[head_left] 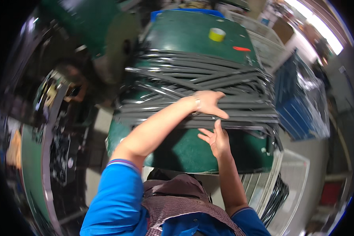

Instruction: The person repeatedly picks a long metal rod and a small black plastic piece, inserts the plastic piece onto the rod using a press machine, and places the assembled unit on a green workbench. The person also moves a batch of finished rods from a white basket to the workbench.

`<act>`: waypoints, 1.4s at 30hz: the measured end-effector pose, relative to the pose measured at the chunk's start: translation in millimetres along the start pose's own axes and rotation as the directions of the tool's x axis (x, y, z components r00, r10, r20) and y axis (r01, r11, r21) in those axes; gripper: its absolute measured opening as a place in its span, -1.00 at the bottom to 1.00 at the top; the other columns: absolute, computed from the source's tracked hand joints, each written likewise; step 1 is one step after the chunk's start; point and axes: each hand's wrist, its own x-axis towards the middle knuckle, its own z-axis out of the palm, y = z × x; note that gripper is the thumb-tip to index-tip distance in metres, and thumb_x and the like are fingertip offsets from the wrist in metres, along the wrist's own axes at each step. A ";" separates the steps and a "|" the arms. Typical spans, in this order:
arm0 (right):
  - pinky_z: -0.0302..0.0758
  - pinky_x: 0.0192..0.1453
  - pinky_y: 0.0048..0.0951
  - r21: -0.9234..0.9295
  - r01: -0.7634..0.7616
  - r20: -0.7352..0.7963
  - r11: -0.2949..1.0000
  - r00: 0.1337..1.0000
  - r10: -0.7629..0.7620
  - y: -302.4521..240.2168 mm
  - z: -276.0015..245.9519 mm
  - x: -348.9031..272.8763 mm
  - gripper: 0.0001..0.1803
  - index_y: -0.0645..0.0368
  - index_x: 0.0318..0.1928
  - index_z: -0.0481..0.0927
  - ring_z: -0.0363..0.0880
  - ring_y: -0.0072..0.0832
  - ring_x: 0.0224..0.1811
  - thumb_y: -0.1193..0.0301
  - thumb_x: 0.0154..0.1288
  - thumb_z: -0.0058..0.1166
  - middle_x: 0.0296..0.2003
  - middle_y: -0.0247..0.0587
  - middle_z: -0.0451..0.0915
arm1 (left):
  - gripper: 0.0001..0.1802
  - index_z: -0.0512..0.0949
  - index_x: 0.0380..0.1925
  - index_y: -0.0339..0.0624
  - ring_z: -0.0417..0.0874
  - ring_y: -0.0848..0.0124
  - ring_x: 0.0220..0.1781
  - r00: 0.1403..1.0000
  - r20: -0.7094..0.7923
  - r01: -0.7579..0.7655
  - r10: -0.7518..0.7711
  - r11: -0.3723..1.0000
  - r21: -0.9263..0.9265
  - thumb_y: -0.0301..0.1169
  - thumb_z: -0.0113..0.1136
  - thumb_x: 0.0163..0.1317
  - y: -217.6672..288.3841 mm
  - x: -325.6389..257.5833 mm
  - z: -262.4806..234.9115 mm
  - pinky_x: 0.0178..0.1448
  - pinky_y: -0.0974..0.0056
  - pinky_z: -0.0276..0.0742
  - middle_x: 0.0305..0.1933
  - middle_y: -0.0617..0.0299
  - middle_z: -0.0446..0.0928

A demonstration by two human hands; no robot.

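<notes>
Long black tube-like strips [208, 80], some with curved ends at the right, lie in a layered pile across a green tabletop [165, 155]. A few cross the others at a slant. Over the front part of the pile rests my left hand [208, 103], its thumb spread away from its fingers. Below it, at the pile's near edge, my right hand [218, 141] is open, palm turned inward and fingers apart. Its thumb tip comes close to the nearest strips; whether it touches them I cannot tell. Neither hand is wrapped round a strip.
Toward the table's far end are a yellow tape roll [216, 34] and a red-orange tool [241, 48]. Blue crates [293, 98] with clear plastic stand at the right. A white basket [297, 173] with black strips is at the lower right. Dark machinery fills the left.
</notes>
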 end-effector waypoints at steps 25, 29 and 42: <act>0.48 0.17 -0.02 0.249 0.170 -0.149 0.953 0.979 -0.135 -27.1 10.1 140.3 -0.41 0.29 0.25 0.31 0.48 -0.19 0.13 0.42 0.26 0.20 0.11 -0.10 0.44 | 0.09 0.22 0.36 0.19 -0.12 -0.20 0.53 0.958 -0.263 0.074 0.112 0.791 0.607 -0.30 0.49 -0.32 -75.5 -32.8 -31.3 0.38 -0.51 -0.10 0.50 0.00 0.00; 0.62 -0.10 -0.20 -0.148 -0.238 -0.111 0.960 0.969 0.223 -53.6 13.5 120.6 -0.50 0.30 0.15 0.40 0.62 -0.23 -0.05 0.25 0.34 0.15 -0.04 -0.01 0.56 | 0.15 0.21 0.38 0.20 -0.13 -0.14 0.54 0.930 -0.327 0.069 0.169 0.792 0.607 -0.15 0.56 -0.35 -80.8 -26.4 -32.9 0.45 -0.40 -0.15 0.51 0.02 -0.02; 0.41 0.10 -0.07 -0.545 0.506 0.806 -0.668 0.535 -0.253 -62.9 -39.9 77.1 -0.48 0.22 -0.02 0.48 0.44 -0.03 0.02 0.57 -0.12 0.19 -0.04 0.03 0.47 | -0.34 0.43 0.21 0.24 0.09 -0.07 0.47 0.857 -0.401 -0.005 0.325 0.781 0.624 0.05 0.26 0.06 -95.0 -57.2 -2.5 0.36 -0.41 0.01 0.43 0.07 0.16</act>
